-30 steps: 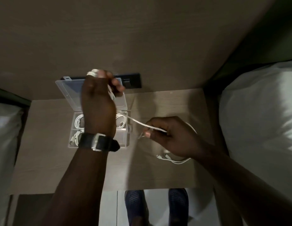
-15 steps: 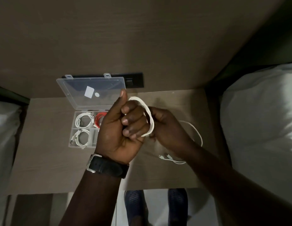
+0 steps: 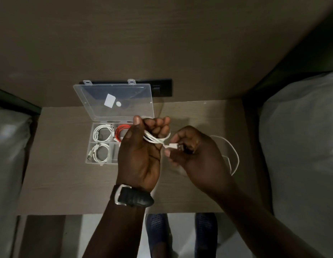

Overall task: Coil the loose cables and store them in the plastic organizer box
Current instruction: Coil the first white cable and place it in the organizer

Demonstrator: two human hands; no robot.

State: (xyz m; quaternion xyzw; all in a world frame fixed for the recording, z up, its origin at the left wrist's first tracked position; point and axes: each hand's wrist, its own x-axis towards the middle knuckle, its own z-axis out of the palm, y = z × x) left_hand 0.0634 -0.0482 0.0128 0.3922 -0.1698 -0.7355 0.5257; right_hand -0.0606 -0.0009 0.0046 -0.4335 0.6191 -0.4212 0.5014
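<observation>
A white cable [image 3: 156,140] is wound in loops around the fingers of my left hand [image 3: 141,153], which is closed on the coil. My right hand [image 3: 193,151] pinches the cable's plug end just right of the coil. Both hands hover above the table, right of the clear plastic organizer box [image 3: 101,162]. The box's lid [image 3: 113,101] stands open against the wall. Two coiled white cables [image 3: 101,134] and a coiled red cable [image 3: 121,132] lie in its compartments. Another loose white cable [image 3: 233,155] lies on the table behind my right hand, partly hidden.
The small wooden table [image 3: 69,183] sits between two beds with white bedding [image 3: 301,146]. A black socket panel [image 3: 162,87] is on the wall behind the box. My dark shoes [image 3: 158,233] show on the floor below the table's front edge.
My left hand came down from over the box to the table's middle, with more cable looped around its fingers. My right hand now holds the plug end close to the coil.
</observation>
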